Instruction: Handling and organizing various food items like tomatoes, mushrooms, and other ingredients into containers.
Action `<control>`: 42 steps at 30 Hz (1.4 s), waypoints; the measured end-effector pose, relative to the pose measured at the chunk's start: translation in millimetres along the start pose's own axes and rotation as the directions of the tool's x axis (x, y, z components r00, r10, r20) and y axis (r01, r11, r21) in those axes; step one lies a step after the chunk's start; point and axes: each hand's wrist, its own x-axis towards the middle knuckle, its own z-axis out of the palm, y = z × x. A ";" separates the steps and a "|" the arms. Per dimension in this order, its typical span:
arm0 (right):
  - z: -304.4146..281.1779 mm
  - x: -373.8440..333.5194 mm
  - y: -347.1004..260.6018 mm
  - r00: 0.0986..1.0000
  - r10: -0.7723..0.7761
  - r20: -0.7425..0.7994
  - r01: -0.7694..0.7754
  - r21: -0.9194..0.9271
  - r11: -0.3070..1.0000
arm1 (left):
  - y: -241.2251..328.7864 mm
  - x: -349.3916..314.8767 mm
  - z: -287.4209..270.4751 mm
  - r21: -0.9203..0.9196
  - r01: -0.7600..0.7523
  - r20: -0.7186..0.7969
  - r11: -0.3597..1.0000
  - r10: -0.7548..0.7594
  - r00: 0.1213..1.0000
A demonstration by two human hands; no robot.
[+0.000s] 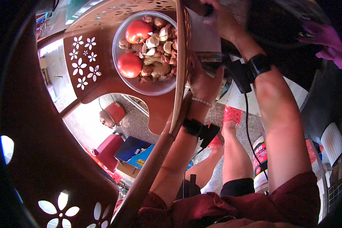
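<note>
My left hand (206,80), with a beaded bracelet at its wrist, is beside the brown rack's upright edge. Its thumb stands apart from the fingers, which point up toward a pale flat-sided panel or box (206,36) and are partly hidden. Farther up, my right hand (226,21) reaches to the top of the picture. Its fingers are bent at a small dark thing (207,9) that I cannot make out. Left of both hands, a clear round bowl (119,85) on the shelf holds two tomatoes (129,65), several garlic bulbs and cloves (163,34), and ginger (160,69).
The brown plastic rack (70,72) with flower cut-outs fills the left side. Below are a red-topped round appliance with a cord (113,114), a red stool-like thing (108,150) and a blue box (135,151). A labelled tub (260,163) stands by my leg; something purple (326,43) is at right.
</note>
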 end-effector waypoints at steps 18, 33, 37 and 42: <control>24.3 -32.7 9.0 0.927 -0.033 -0.375 -0.018 -0.132 0.991 | -4.8 -5.4 3.4 0.039 0.074 0.009 0.997 -0.074 0.997; 16.7 -32.4 -49.3 0.837 0.460 -0.297 -0.528 -0.212 0.823 | -8.2 -16.3 2.6 0.201 0.005 -0.042 0.980 0.003 0.999; 22.8 -19.9 22.4 0.868 0.193 -0.458 -0.357 -0.304 0.884 | -0.8 -15.7 4.8 0.217 0.000 -0.024 0.976 0.005 1.000; 31.5 -19.9 24.0 0.863 0.411 -0.294 -0.461 -0.125 0.879 | -8.6 -21.9 -1.7 0.190 -0.032 -0.012 0.981 0.035 0.999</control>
